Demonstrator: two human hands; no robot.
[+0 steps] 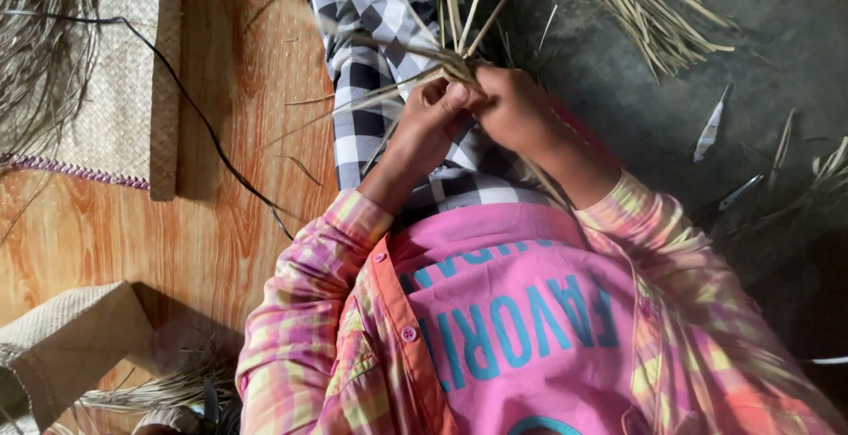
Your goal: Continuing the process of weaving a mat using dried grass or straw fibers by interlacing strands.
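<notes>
Palm strips meet where fingers of left hand and right hand pinch them.

Single head-worn view, steeply downward, close over lap and wooden floor.

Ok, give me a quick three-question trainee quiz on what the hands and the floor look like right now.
1. True or false: both hands are closed on the same bunch of dry straw strips.
2. What lies on the wooden floor at the upper left? A) a woven mat B) a metal bucket C) a glass bottle
3. Fill in: a thin black ___ runs across the floor from the mat toward the lap.

Key
1. True: the left hand and right hand meet on the strips over the checked cloth.
2. A, the woven mat.
3. Cable.
</notes>
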